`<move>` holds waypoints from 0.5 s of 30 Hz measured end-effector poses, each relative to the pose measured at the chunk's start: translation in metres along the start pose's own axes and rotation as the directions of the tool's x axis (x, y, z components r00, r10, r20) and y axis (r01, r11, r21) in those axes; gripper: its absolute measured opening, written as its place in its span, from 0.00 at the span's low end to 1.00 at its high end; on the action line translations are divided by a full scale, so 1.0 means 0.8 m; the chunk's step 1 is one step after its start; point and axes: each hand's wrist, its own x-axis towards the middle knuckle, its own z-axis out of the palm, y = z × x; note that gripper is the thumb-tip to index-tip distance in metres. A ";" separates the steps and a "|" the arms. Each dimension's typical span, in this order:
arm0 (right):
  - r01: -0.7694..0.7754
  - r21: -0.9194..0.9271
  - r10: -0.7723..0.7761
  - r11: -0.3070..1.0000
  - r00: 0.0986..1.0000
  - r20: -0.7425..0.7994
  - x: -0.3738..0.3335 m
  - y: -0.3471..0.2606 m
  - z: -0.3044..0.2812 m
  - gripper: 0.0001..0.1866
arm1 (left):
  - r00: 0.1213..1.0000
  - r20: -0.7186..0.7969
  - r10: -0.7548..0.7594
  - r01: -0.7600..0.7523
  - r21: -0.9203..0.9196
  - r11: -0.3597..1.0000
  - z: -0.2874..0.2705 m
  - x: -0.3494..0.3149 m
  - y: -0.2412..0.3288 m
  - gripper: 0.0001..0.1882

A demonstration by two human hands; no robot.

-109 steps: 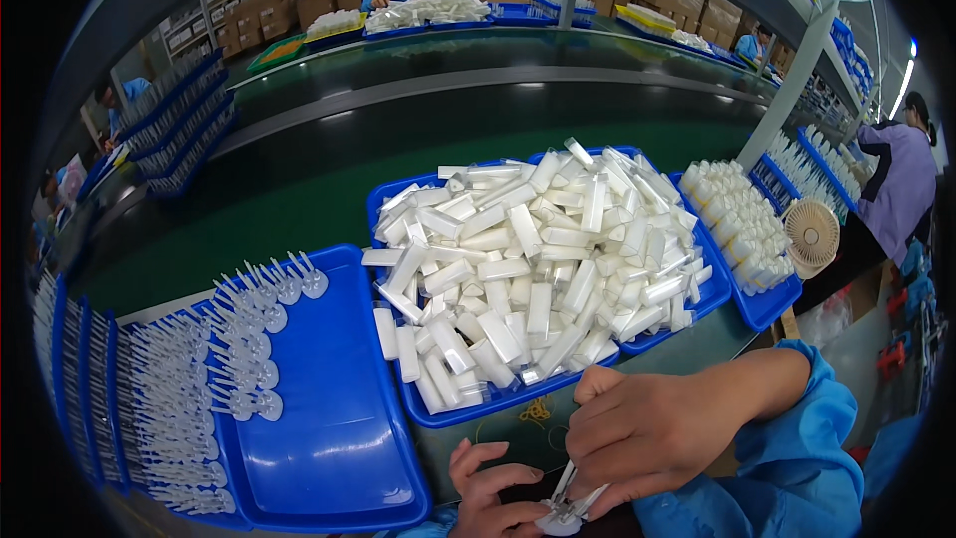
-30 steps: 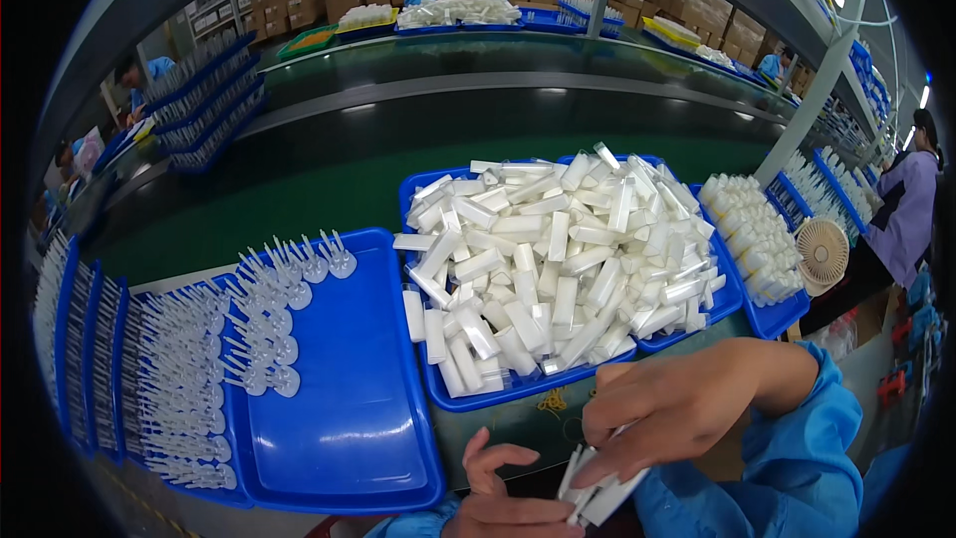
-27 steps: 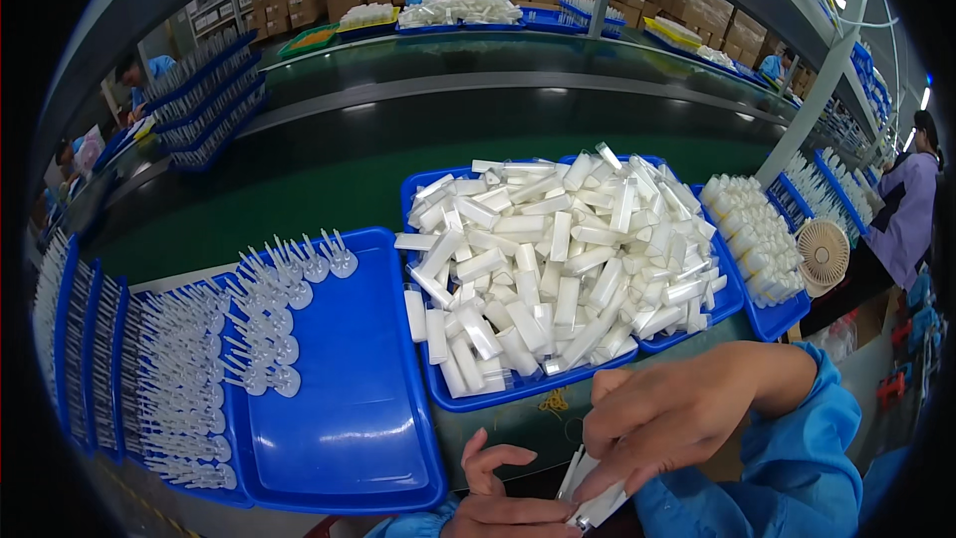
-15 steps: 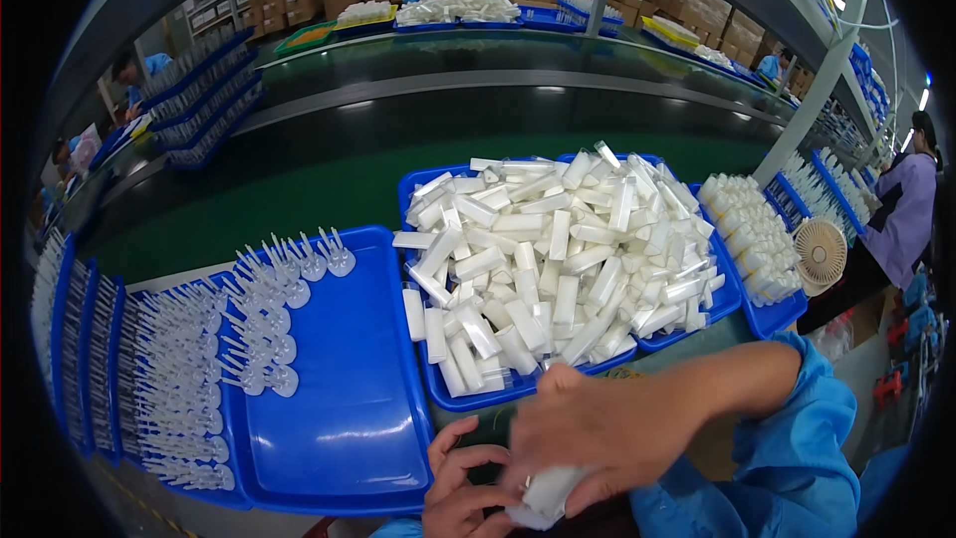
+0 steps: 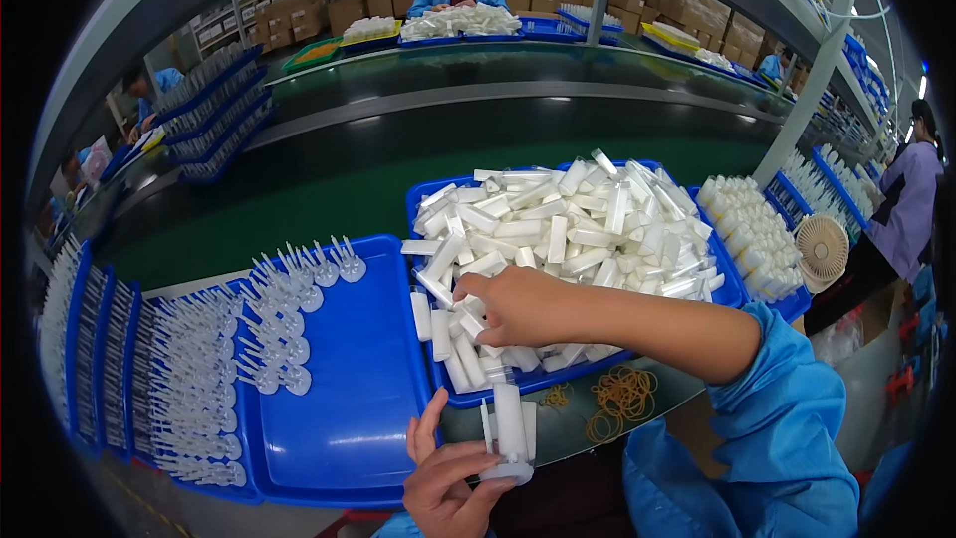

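Observation:
My left hand [image 5: 448, 483], near the front edge, is closed on a small plastic assembly [image 5: 511, 428]. This has a round translucent base at the bottom and several white, flat-sided pieces standing upright on it. My right hand [image 5: 513, 307] stretches over a heap of white oblong plastic pieces [image 5: 588, 239], many with clear film-like edges. Its forefinger and thumb are apart at the near left of the heap, with pieces between and beneath them; no firm grip shows. A blue tray [image 5: 463, 401] carries the heap.
Left stands a blue tray [image 5: 339, 438] with rows of clear, round-based spiked parts [image 5: 189, 389], beside stacked trays [image 5: 90, 359]. Rubber bands [image 5: 622, 401] lie near my right forearm. A small fan [image 5: 823, 247] and a tray of white parts [image 5: 752, 234] are right. Co-workers sit across the green belt [image 5: 339, 164].
My right hand has left the assembly at my left hand and moved forward onto the heap. The left hand keeps the assembly, now upright and in plain sight. The rubber bands are uncovered.

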 end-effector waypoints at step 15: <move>0.066 -0.025 -0.069 0.998 0.989 -0.135 0.008 -0.009 0.013 0.28 | 0.994 -0.105 0.010 -0.006 0.036 0.999 0.017 -0.003 -0.015 0.07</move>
